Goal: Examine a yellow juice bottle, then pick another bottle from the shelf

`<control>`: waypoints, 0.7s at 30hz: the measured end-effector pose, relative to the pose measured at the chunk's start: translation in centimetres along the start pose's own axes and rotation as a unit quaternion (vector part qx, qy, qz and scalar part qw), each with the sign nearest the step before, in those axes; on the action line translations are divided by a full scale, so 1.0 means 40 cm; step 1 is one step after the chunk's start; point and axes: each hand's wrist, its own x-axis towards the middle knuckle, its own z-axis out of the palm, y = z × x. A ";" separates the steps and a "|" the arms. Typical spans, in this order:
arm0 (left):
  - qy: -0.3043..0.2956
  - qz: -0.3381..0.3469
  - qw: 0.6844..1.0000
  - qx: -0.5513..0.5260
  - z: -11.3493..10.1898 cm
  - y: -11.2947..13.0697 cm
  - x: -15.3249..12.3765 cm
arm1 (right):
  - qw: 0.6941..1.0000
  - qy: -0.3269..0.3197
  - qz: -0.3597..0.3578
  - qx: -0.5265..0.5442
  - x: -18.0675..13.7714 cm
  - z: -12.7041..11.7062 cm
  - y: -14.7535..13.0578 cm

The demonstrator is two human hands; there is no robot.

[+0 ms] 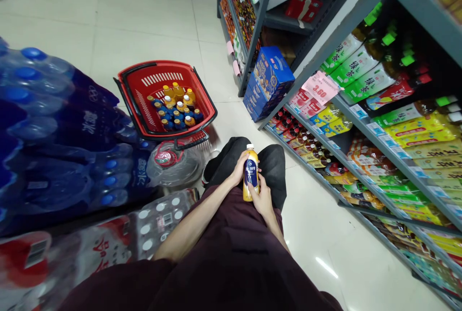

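Observation:
An orange juice bottle (250, 174) with a white cap and dark blue label is held upright above my lap. My left hand (239, 168) is wrapped round its left side, near the upper part. Lower on the right side, my right hand (262, 196) grips the same bottle, its thumb across the front. Ahead and to the left, a red shopping basket (130, 89) with black handles stands on the floor. Inside it are several similar juice bottles (178, 106), some with white caps and some with orange ones.
Shrink-wrapped water bottles (65, 123) are stacked at left, with a large clear jug (176, 164) by the basket. Wrapped packs (159, 222) lie beside my left arm. Drink shelves (346, 109) run along the right, and blue boxes (269, 82) stand at their far end.

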 end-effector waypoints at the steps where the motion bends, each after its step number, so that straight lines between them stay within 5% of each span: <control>1: -0.006 0.001 1.000 -0.005 -0.002 0.000 0.000 | 1.000 0.002 0.003 0.017 0.000 0.001 0.003; 7: -0.087 0.007 0.996 -0.010 -0.012 0.008 -0.014 | 0.982 -0.012 0.007 0.186 0.007 -0.021 0.021; 13: -0.136 0.041 0.980 0.139 0.023 0.049 -0.051 | 0.945 -0.101 0.049 0.309 0.005 -0.078 0.000; 17: -0.152 0.076 0.943 0.286 0.065 0.074 -0.073 | 0.971 -0.015 0.018 0.239 0.001 -0.072 -0.032; 21: -0.118 0.145 0.891 0.415 0.113 0.088 -0.093 | 0.952 0.072 0.040 0.296 -0.002 -0.042 -0.059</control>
